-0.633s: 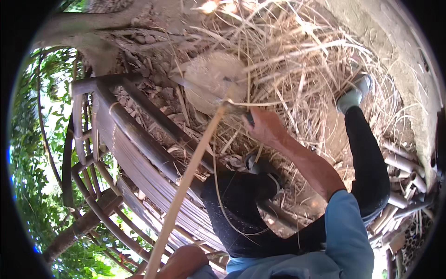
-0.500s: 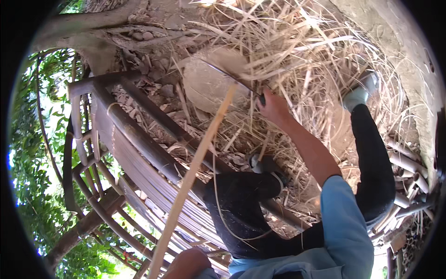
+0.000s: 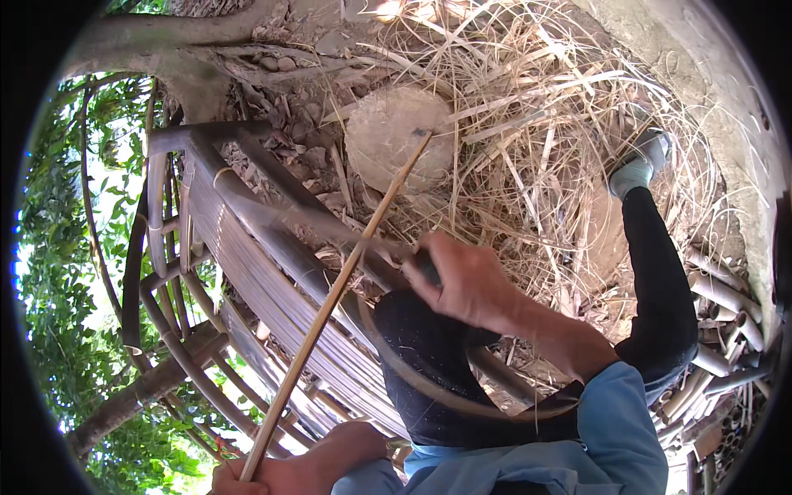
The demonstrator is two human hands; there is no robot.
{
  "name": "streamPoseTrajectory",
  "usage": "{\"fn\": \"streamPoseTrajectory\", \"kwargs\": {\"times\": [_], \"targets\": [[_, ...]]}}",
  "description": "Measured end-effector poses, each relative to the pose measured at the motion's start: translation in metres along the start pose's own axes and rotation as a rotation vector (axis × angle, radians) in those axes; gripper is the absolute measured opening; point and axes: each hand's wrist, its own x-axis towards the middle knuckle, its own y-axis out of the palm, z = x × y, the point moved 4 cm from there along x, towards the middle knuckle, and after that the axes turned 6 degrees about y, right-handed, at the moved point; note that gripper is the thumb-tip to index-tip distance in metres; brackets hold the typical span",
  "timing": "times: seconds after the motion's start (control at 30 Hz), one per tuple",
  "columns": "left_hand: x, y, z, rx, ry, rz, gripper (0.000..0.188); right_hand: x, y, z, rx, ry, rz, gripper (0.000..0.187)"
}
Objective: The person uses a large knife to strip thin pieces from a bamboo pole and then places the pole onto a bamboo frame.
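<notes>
My left hand [image 3: 285, 477], low in the picture, is closed round the lower end of a long, narrow bamboo strip [image 3: 318, 324]. The strip slants up and to the right, its far tip over a round flat stump [image 3: 388, 157]. In my right hand [image 3: 466, 280] is the dark handle of a knife, gripped in front of my bent knee. Its blade [image 3: 318, 216], smeared by motion, points left and crosses the strip; whether the two touch I cannot tell. A thin, blurred curl of bamboo [image 3: 429, 388] loops below the strip across my dark trousers.
A bamboo bench [image 3: 272, 272] with dark rails runs along my left side. Pale shavings [image 3: 528, 124] litter the ground beyond the stump. My shod foot [image 3: 643, 161] rests among them, beside a rough wall [image 3: 701, 91]. Cut bamboo pieces [image 3: 726, 305] are piled at the right.
My right hand has come back toward me and left with the knife, from beside the stump to above my knee. My left hand has come further into view, holding the strip.
</notes>
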Motion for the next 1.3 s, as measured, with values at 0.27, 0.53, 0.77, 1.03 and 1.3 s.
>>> {"fn": "streamPoseTrajectory", "kwargs": {"times": [0.27, 0.53, 0.77, 1.03, 1.3], "targets": [[0.002, 0.002, -0.004, 0.080, 0.002, 0.114, 0.042, 0.019, 0.002, -0.056, -0.069, 0.302, 0.197, 0.025], [0.006, -0.007, -0.003, 0.040, 0.009, 0.122, 0.042, 0.031, -0.002, -0.064, -0.373, 0.073, 0.138, 0.024], [-0.001, 0.000, 0.005, -0.170, -0.110, 0.251, 0.037, 0.033, 0.012, -0.096, -0.193, 0.195, 0.173, 0.026], [0.001, 0.000, 0.006, -0.121, -0.070, 0.174, 0.037, 0.024, 0.023, -0.212, -0.331, 0.156, -0.092, 0.026], [0.003, 0.015, 0.009, -0.285, -0.132, -0.097, 0.042, 0.006, 0.003, -0.187, -0.253, 0.583, 0.137, 0.036]]}}
